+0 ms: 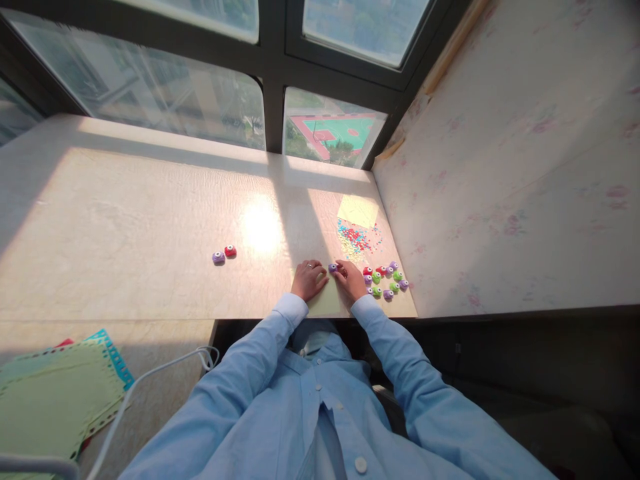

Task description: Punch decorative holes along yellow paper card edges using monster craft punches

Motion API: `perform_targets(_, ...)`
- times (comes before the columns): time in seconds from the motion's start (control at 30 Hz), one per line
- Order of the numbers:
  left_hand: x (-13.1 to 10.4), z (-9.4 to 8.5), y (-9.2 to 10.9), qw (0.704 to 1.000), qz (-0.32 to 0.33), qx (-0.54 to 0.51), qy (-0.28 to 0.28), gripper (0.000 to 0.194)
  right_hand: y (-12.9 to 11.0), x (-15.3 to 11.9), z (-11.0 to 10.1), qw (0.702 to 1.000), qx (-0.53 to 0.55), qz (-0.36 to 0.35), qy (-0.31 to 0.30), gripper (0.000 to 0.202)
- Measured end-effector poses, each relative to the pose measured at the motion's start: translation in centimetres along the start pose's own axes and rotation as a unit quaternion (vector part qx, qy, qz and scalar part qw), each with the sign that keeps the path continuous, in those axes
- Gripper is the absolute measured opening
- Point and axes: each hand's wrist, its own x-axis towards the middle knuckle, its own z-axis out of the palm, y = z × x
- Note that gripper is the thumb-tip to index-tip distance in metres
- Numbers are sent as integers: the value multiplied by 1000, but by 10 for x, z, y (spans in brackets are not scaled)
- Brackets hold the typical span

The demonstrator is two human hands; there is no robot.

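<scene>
A pale yellow sheet (326, 300) lies at the front edge of the sill under both hands. My right hand (351, 280) pinches a small purple hole punch (333, 267) with a white round top, near the sheet's far edge. My left hand (309, 280) rests on the sheet's left side with its fingers bent together; whether they grip the paper is too small to tell. Just right of my right hand sit several red, green and purple punches (389, 294).
Beyond the hands are scattered red, blue and yellow paper bits (354, 238) and a yellow sheet (358, 211). Two punches, purple (219, 257) and red (230, 251), stand left. Punched sheets (50, 393) and a white cable (145, 377) lie lower left. A wall (500, 200) bounds the right.
</scene>
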Motion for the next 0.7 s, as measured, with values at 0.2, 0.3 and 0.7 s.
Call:
perform_targets(0.2, 0, 0, 0, 1000, 2, -4, 4, 14, -8, 4, -7, 982, 141, 122, 6, 56)
perform_targets(0.3, 1, 0, 0, 1000, 1, -7, 5, 13, -14, 10, -14, 951, 235, 200, 16, 54)
perform_targets(0.7, 1, -1, 2, 1000, -3, -10, 1, 13, -38, 28, -22, 920, 245, 299, -58, 38)
